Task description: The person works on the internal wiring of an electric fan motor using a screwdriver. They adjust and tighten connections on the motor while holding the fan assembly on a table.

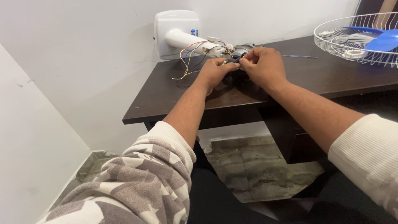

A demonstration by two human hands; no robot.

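Both hands, left (215, 71) and right (262, 65), pinch closed on the dark, wire-trailing fan motor (238, 53).

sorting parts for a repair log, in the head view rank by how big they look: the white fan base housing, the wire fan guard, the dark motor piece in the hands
1. wire fan guard, largest though cut off by the frame edge
2. white fan base housing
3. dark motor piece, smallest, but partly hidden by the left hand and right hand
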